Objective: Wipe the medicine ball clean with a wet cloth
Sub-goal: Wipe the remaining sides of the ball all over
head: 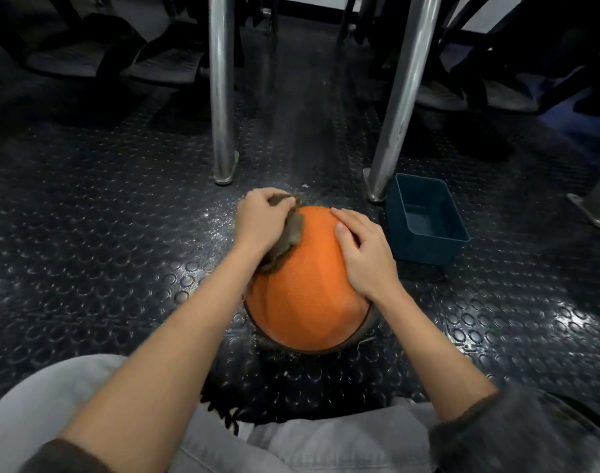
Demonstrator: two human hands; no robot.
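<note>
Dark rubber floor [87,268] with raised round studs fills the view, and two metal legs [220,97] stand on it beyond the work. The orange medicine ball [308,285] sits on this floor just in front of the person's knees, well short of the legs. A blue tub [421,250] stands on the floor just beside it on the right, near the foot of the right-hand leg.

The left hand [261,220] has its fingers curled round a bunched brown cloth [290,233] and presses it to the ball's upper far left. The right hand [366,257] lies flat on the upper right with straight fingers, gripping nothing, only steadying.

The step in hand looks like wiping the top and left flank. To do it well, the flat hand should bear down enough that the ball does not roll away under the strokes. The cloth would cover more if spread wider beneath the palm instead of bunched. Overlapping passes, then a turn of the ball by the steadying hand, would reach the near side and the underside. The pebbled skin likely traps dirt, so firm pressure helps.
</note>
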